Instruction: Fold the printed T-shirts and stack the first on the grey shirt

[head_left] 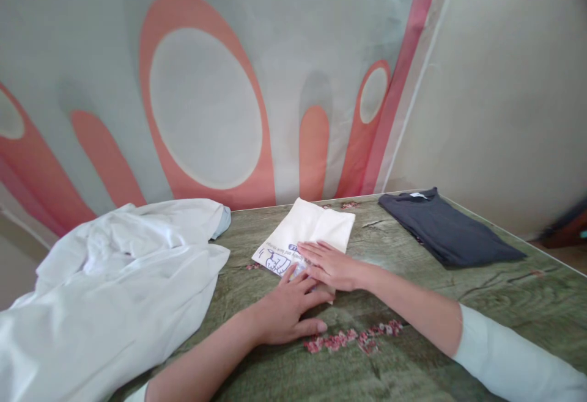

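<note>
A folded white cloth garment [316,222] with a printed cartoon figure and lettering lies on the table in front of me. My left hand [293,304] rests at its near edge with fingers spread, the fingertips on the print and the thumb on the tabletop. My right hand [332,266] lies flat across the near right part of the garment, its fingers stretched out and close to my left fingertips. Neither hand grasps anything. Part of the print and the near edge are hidden under my hands.
A large rumpled white cloth [137,286] covers the table's left side. A folded dark grey garment [447,225] lies at the far right. The wood-patterned tabletop [413,365] has pink flower prints. Behind it stands a wall [284,54] with coral shapes.
</note>
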A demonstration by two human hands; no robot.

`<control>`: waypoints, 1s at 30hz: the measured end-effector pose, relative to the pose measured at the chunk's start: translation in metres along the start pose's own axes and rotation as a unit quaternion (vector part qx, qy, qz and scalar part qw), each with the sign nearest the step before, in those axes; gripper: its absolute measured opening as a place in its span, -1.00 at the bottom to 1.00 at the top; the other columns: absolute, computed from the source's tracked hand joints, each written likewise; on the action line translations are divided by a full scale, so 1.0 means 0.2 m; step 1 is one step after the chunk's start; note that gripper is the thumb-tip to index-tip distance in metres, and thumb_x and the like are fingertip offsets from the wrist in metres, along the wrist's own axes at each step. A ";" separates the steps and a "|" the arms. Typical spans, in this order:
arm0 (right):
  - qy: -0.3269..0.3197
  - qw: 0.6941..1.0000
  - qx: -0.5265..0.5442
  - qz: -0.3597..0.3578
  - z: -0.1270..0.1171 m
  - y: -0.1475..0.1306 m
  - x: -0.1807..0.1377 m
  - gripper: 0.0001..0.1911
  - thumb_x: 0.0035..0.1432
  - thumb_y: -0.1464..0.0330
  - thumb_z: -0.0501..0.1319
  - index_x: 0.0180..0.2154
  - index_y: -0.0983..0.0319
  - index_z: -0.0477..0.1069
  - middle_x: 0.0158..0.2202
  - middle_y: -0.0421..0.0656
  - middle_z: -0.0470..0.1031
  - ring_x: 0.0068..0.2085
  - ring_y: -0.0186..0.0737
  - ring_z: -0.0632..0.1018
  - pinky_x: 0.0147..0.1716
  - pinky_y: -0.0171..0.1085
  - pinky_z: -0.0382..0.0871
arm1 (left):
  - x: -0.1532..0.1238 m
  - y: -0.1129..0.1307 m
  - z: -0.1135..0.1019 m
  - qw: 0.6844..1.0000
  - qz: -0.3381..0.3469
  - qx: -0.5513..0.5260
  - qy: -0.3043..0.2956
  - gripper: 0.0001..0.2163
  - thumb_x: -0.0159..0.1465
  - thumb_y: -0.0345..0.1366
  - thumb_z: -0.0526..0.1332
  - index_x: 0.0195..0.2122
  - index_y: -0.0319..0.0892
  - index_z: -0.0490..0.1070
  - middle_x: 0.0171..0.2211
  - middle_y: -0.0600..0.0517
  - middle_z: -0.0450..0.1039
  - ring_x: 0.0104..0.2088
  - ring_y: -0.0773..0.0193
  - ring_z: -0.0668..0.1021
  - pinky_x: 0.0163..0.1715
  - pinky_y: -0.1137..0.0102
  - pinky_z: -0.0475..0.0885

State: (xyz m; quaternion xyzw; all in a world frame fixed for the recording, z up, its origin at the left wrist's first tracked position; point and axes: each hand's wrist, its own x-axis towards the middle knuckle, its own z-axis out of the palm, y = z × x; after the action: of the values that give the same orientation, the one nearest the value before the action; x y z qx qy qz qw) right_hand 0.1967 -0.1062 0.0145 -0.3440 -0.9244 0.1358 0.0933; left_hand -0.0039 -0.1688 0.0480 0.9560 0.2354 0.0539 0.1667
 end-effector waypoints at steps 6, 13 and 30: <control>0.024 0.977 -0.094 0.193 -0.07 0.41 0.05 -0.32 0.24 0.01 -0.26 0.27 0.24 -0.10 0.30 -0.11 -0.12 0.28 -0.13 -0.06 0.22 -0.02 -0.25 | -0.02 0.01 -0.01 1.000 0.001 -0.014 -0.019 -0.50 0.25 0.07 0.01 0.18 0.04 0.12 0.26 -0.01 -0.03 0.25 -0.08 -0.02 0.15 -0.11 -0.24; 0.050 0.971 -0.128 0.195 -0.08 0.33 0.19 -0.35 0.26 0.09 -0.24 0.26 0.31 -0.07 0.30 -0.06 -0.13 0.29 -0.09 -0.08 0.21 0.03 -0.30 | -0.06 -0.11 0.02 0.981 -0.165 0.072 0.065 -0.48 0.32 0.04 -0.13 0.25 -0.05 -0.02 0.28 -0.08 -0.11 0.27 -0.05 -0.08 0.15 -0.06 -0.17; 0.029 0.971 -0.104 0.215 -0.05 0.49 0.56 -0.45 0.27 0.12 -0.25 0.25 0.08 -0.05 0.31 -0.27 -0.13 0.27 -0.15 0.01 0.19 -0.06 -0.12 | -0.09 -0.18 0.08 0.962 -0.232 0.119 0.082 -0.29 0.18 0.25 -0.14 0.27 -0.01 -0.08 0.29 -0.05 -0.14 0.23 -0.26 -0.07 0.10 -0.15 -0.20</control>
State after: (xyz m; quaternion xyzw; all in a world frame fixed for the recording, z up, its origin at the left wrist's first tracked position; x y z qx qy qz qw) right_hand 0.1753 0.0404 0.0011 -0.5464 -0.8346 0.0458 0.0527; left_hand -0.0320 -0.1525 0.0198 0.8804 0.4681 0.0641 0.0402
